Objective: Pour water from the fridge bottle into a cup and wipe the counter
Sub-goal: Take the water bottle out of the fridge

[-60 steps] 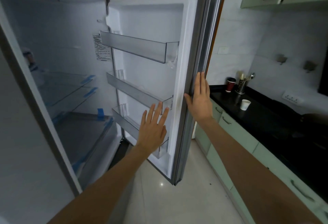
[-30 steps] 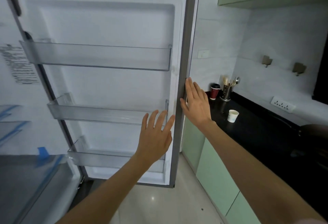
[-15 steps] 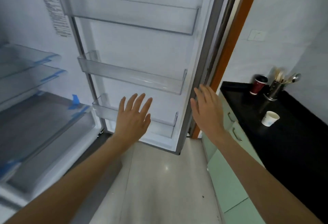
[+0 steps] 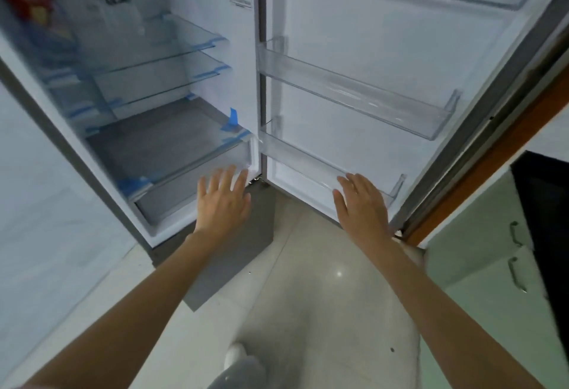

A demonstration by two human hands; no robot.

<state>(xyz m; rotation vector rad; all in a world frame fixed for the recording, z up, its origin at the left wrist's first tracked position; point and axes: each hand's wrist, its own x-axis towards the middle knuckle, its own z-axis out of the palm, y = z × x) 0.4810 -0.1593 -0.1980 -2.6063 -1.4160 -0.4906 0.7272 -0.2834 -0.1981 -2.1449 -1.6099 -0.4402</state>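
Clear plastic door shelves (image 4: 354, 96) seen bare. Right hand (image 4: 360, 203) taken off door edge; left hand (image 4: 223, 200) lowered too, fingers spread, nothing held. Bottle not found yet.

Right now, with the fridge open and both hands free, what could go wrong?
No bottle shows on the door racks or the glass shelves, so the search may stall. The door is swung wide toward the cabinets and could knock them. Both hands, left and right, hold nothing.
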